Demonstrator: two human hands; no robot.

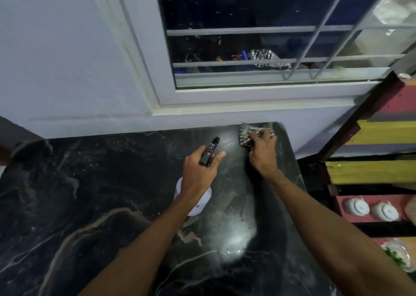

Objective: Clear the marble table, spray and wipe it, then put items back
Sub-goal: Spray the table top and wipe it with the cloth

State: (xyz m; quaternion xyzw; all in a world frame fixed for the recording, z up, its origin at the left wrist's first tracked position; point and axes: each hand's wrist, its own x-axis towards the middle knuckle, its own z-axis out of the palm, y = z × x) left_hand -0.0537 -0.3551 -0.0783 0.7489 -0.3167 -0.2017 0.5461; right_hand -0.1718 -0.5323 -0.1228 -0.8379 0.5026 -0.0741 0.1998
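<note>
While leaning over the black marble table (pixel 90 194), gripped a spray bottle (pixel 203 203) in the left hand (pixel 198 176) at the centre of the frame, fingers curled round the neck beneath the black trigger head, thumb stretched out toward the right. Held the bottle tilted, nozzle aimed toward the top of the frame and white body showing below the wrist; could not tell whether its base touched the slab. Clutched a striped cloth (pixel 245 135) in the right hand (pixel 263 153) just right of centre, fingers bent over the bunched fabric and pressing it onto the table's corner at the upper right of the slab, near the wall (pixel 56 59) beneath the window (pixel 247 36). Held the two hands apart, with bare marble between nozzle and cloth. Saw pale veins running across the dark stone in the lower left of the frame and a bright patch of glare (pixel 238 244) in the lower middle, between the forearms. Noted grey bars across the dark window pane in the upper middle. Found a painted wooden rack (pixel 378 133) with yellow and red slats along the right edge of the frame, just beside the table, and two white dishes (pixel 356 206) side by side on a red shelf of it at the mid right.
</note>
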